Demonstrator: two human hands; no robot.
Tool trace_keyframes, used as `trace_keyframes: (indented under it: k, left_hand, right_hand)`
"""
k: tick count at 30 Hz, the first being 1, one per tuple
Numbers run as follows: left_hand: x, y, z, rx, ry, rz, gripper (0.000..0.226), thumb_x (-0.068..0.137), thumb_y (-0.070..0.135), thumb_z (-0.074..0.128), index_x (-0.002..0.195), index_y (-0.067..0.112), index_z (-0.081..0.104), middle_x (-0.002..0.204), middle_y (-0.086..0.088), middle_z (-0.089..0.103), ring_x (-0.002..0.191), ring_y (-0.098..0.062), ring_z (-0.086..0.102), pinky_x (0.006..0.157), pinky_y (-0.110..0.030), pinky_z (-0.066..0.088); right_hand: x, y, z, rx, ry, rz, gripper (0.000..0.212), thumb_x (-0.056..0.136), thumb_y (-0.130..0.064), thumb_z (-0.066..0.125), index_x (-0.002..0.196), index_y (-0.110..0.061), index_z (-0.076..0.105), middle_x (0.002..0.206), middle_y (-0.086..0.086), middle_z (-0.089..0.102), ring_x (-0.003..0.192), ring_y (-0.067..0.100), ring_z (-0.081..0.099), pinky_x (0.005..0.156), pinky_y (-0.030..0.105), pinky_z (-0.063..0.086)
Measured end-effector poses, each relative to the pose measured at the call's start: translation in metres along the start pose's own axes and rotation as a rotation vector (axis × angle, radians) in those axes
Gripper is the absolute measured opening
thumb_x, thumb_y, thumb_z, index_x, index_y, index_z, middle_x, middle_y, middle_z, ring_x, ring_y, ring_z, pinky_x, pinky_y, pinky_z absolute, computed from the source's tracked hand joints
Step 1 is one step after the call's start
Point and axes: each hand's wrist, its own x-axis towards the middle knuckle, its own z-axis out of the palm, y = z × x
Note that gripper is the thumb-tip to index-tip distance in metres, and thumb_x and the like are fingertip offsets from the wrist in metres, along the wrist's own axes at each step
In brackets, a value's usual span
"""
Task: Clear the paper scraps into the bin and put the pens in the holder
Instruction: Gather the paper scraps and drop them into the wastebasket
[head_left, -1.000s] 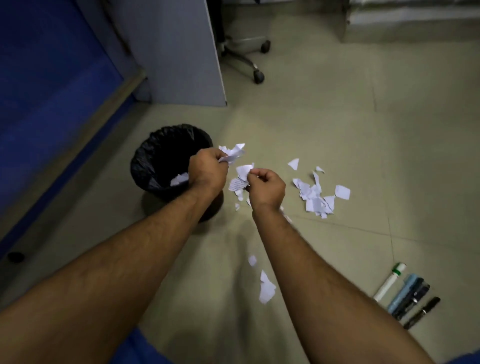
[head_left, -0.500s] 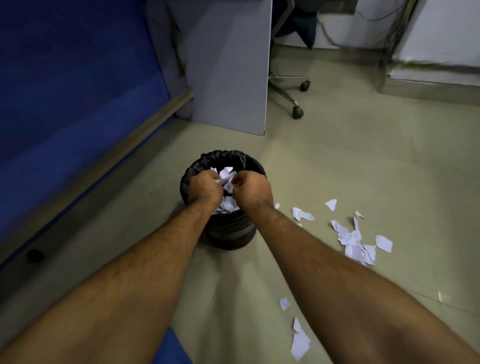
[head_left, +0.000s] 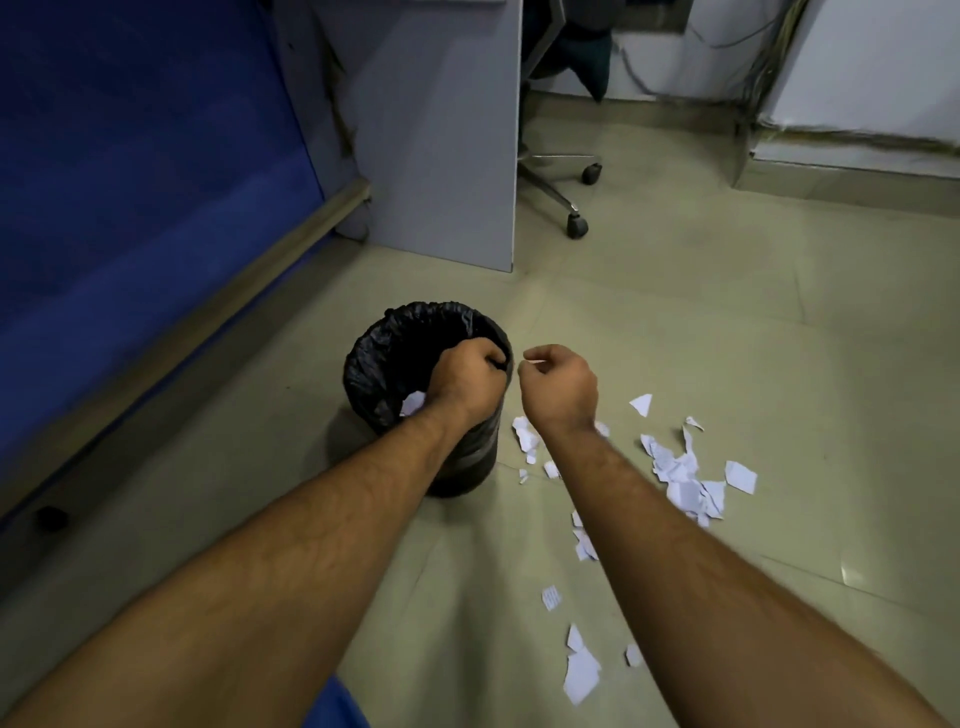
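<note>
Left hand (head_left: 466, 382) is over the mouth of the bin (head_left: 387, 358), fingers curled tight into a fist w/ knuckles at the right side of the rim; can't tell if any paper is inside the fist. Right hand (head_left: 558, 387) hangs just right of the bin, outside the rim, fingers loosely curled in, thumb and forefinger nearly meeting, nothing visible in it. The 2 hands are apart w/ a narrow gap between them.

Bin is lined w/ a black bag folded over the edge; 1 white scrap (head_left: 414, 403) shows inside, by the left wrist. Bin stands on the tiled floor (head_left: 675, 322), w/ open floor all round it.

Paper scraps still on the floor: a small group (head_left: 527, 439) just beside the bin base under the right wrist, a bigger pile (head_left: 685, 478) further right, and loose bits (head_left: 582, 670) nearer the person, between the forearms.

Past the bin, a grey partition panel (head_left: 441, 135) comes down to the floor; its right edge stops short of a chair's wheeled base (head_left: 574, 218). Blue wall (head_left: 130, 182) w/ a wood skirting edge runs along the left. Floor right of the chair is open up to the white wall base (head_left: 852, 156). No pens or holder in view.
</note>
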Motion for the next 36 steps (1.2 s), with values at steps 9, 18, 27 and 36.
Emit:
trace_keyframes:
  k: [9, 18, 27, 36]
  left_hand:
    - [-0.061, -0.011, 0.168, -0.04, -0.174, -0.097, 0.026, 0.085, 0.013, 0.056, 0.108, 0.023, 0.065, 0.137, 0.005, 0.056, 0.103, -0.025, 0.064, 0.085, -0.025, 0.048]
    - [-0.052, -0.043, 0.286, 0.456, -0.621, 0.159, 0.106, 0.066, 0.049, 0.078, 0.15, 0.027, 0.018, 0.155, -0.01, 0.024, 0.141, -0.032, 0.027, 0.107, -0.045, 0.04]
    - [-0.048, -0.04, 0.316, 0.75, -0.79, 0.135, 0.132, 0.058, 0.058, 0.085, 0.152, 0.04, -0.006, 0.161, -0.01, -0.019, 0.148, -0.042, -0.009, 0.112, -0.066, 0.02]
    - [-0.047, -0.042, 0.317, 0.743, -0.791, 0.148, 0.131, 0.059, 0.06, 0.083, 0.153, 0.039, -0.006, 0.162, -0.01, -0.017, 0.148, -0.043, -0.009, 0.111, -0.067, 0.02]
  right_hand:
    - [-0.012, 0.177, -0.055, -0.135, 0.065, 0.255, 0.034, 0.083, -0.009, 0.058, 0.116, -0.015, 0.065, 0.118, 0.006, 0.067, 0.109, 0.024, 0.062, 0.091, 0.029, 0.044]
    - [0.016, 0.299, -0.07, -0.445, 0.087, 0.198, 0.051, 0.074, -0.023, 0.058, 0.124, -0.012, 0.061, 0.124, 0.012, 0.062, 0.119, 0.034, 0.055, 0.097, 0.042, 0.045]
    - [0.075, 0.345, -0.103, -0.731, 0.01, 0.292, 0.091, 0.076, -0.057, 0.063, 0.153, -0.024, 0.026, 0.158, 0.013, 0.025, 0.147, 0.035, 0.02, 0.113, 0.05, 0.027]
    - [0.09, 0.316, -0.082, -0.836, -0.118, 0.045, 0.039, 0.085, -0.034, 0.057, 0.123, -0.026, 0.06, 0.116, 0.009, 0.058, 0.11, 0.035, 0.055, 0.085, 0.038, 0.047]
